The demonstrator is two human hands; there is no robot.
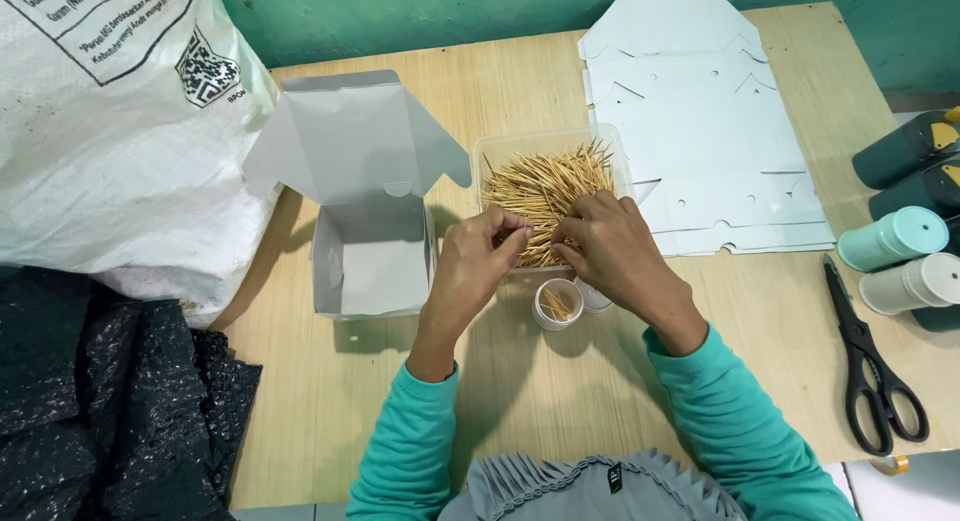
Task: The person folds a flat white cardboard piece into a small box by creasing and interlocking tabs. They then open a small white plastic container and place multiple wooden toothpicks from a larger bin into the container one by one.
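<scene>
Toothpicks (545,186) lie heaped in the clear tray (490,151) on the worktop (560,381). Both hands, left hand (478,266) and right hand (615,251), pinch a small bundle together; aligning its tips evenly should help before the small round container (556,304).

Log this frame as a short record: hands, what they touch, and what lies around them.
Left hand: pinching toothpicks over the tub
Right hand: fingers in the same pile
In front of hands: small cup holding a few picks
Left of tub: open white box
Right of tub: flat box blanks
Far right: scissors, cylinders
Table: wood
</scene>
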